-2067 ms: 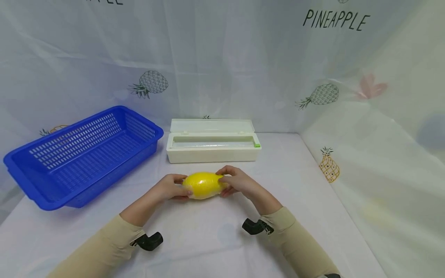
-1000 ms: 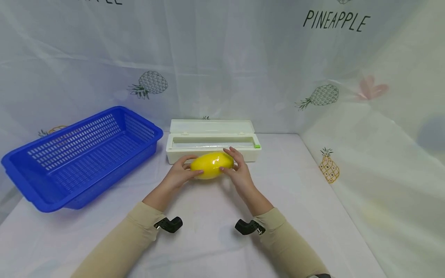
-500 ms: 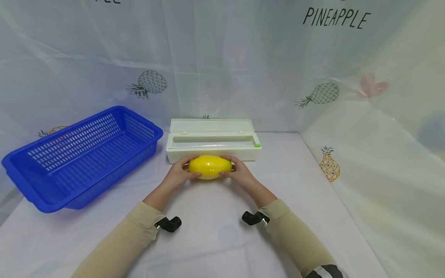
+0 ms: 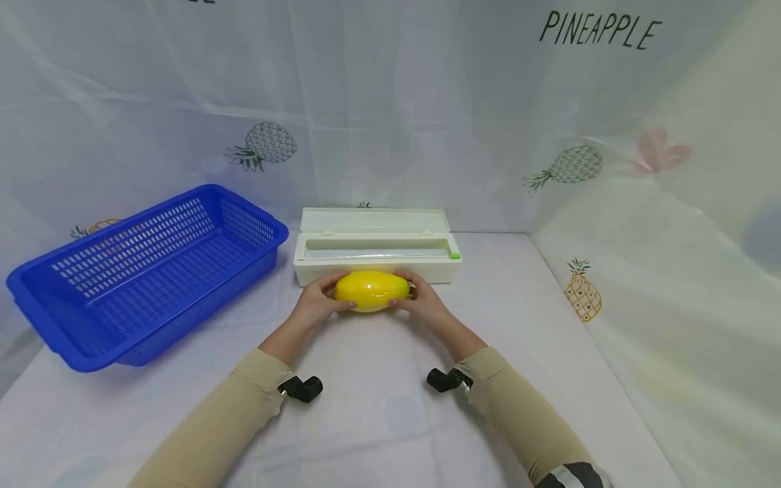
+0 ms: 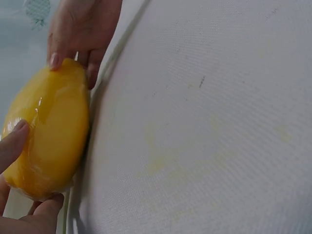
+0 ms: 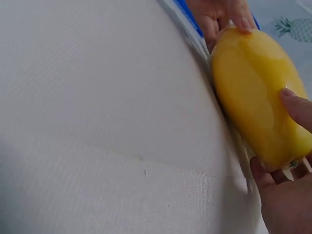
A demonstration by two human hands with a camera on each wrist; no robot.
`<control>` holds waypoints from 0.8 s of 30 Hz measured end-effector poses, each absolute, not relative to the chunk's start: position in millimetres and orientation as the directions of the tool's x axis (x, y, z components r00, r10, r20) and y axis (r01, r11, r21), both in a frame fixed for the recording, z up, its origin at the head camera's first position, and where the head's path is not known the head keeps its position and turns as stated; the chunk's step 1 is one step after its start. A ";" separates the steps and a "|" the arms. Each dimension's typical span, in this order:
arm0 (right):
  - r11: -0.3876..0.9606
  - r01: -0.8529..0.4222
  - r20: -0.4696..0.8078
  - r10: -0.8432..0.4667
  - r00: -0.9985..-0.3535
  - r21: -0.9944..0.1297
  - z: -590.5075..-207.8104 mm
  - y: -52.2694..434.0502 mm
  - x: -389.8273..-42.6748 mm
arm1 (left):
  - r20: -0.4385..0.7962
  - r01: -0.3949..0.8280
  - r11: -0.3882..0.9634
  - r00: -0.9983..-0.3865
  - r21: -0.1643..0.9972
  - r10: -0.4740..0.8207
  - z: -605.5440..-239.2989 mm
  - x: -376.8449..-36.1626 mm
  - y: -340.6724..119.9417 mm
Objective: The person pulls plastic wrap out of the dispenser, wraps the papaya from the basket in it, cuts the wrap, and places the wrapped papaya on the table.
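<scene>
A smooth oval yellow fruit, snugly wrapped in glossy clear film, lies lengthwise between both hands in front of the dispenser. My left hand holds its left end, thumb on the near side and fingers round the far side. At the opposite end my right hand grips it in much the same way. In the right wrist view the fruit shows gathered film and a small dark green spot at its right end. The white cling film dispenser stands right behind it, lid up, with a green slider at its right.
To the left, a blue perforated plastic basket sits at an angle on the white-covered table. A pineapple-print curtain hangs close behind the dispenser and along the right side. A black camera mount sticks out from each sleeve.
Both hands have carried the fruit away from me, up close to the dispenser, and turned it. My right hand shifted its hold at the right end. Over the last half second little has moved.
</scene>
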State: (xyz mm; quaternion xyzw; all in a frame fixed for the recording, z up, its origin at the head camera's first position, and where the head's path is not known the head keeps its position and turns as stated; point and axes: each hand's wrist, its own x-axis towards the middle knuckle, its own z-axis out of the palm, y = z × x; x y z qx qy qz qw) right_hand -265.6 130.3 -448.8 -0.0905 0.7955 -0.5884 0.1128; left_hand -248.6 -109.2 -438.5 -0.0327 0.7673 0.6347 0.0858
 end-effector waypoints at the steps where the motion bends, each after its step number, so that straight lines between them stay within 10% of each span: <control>1: 0.291 -0.004 -0.081 -0.281 -0.956 -0.957 -449.2 130.8 -266.0 | -0.176 -0.162 0.187 -0.983 0.969 0.059 -438.5 -249.3 -109.3; 24: 0.418 -0.051 -0.087 -0.305 -0.948 -0.907 -439.2 147.1 -258.2 | -0.226 -0.209 0.130 -0.964 0.969 0.138 -440.8 -243.0 -123.5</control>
